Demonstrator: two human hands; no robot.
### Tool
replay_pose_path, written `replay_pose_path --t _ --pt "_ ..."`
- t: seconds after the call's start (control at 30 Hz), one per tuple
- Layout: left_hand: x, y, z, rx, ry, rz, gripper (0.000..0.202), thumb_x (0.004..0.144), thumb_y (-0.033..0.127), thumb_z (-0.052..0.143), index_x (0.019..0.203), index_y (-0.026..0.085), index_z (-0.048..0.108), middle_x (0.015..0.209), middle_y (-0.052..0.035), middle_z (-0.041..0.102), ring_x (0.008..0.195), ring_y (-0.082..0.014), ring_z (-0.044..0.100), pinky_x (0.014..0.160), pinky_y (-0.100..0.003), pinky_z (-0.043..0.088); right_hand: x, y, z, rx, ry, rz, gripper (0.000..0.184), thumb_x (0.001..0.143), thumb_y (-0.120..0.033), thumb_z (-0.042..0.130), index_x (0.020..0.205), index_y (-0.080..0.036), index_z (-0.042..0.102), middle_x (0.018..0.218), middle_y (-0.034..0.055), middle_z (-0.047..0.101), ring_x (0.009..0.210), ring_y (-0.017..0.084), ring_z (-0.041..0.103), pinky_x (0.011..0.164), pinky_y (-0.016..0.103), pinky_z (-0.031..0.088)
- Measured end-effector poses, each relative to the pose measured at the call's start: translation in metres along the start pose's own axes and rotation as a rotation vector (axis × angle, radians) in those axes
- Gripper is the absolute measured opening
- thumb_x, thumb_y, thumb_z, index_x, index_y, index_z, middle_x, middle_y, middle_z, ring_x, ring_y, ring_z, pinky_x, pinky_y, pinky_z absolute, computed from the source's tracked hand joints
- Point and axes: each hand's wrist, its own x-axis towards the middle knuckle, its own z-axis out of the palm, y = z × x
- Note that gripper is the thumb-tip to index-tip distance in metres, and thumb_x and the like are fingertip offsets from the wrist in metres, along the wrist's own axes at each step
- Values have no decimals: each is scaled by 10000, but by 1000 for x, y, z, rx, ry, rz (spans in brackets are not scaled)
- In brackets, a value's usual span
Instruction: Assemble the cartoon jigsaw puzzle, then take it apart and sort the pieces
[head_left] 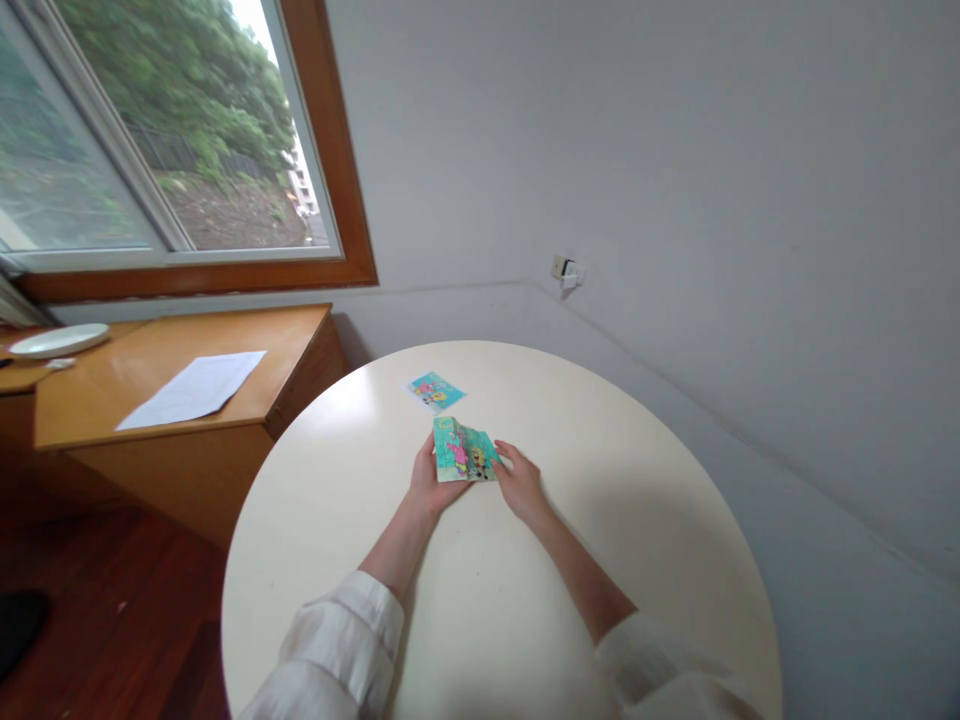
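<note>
A small jigsaw puzzle (461, 455), teal with pink and yellow cartoon figures, is held over the table and bends along a crease left of its middle. My left hand (429, 482) closes on its left edge, with fingers running under the bottom. At the right edge, my right hand (519, 482) grips the puzzle between thumb and fingers. Just beyond it, a picture card (435, 391) in similar colours lies flat on the round cream table (495, 620).
To the left stands a wooden desk (300, 325) carrying white paper sheets (196, 388) and a white plate (61, 341). A window (217, 130) is above it. White walls border the table behind and on the right, with a plugged-in socket (568, 271) at the back.
</note>
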Motion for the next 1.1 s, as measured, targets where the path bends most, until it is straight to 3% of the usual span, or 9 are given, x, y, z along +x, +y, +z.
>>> replay_pose_path --t 0.2,0.83,1.1 --pt "2 0 -1 34 56 4 273 829 286 433 791 110 639 897 -135 680 963 -297 610 920 -508 398 -2 -8 -1 3 -24 5 342 789 -212 484 1125 -231 544 1114 39 653 1071 162 577 983 371 383" --pt "2 0 -4 27 -13 14 302 803 346 478 833 98 647 914 -152 681 962 -319 607 895 -518 407 -10 -21 1 -153 -29 -41 378 787 -207 481 1161 -227 530 1188 58 611 1137 204 522 1001 403 330" --pt "0 -1 0 23 20 39 329 798 360 460 864 97 648 967 -162 673 1004 -332 587 907 -537 399 -9 -19 1 -23 -27 -55 365 783 -224 486 1144 -209 537 1177 74 614 1125 200 538 1002 396 365"
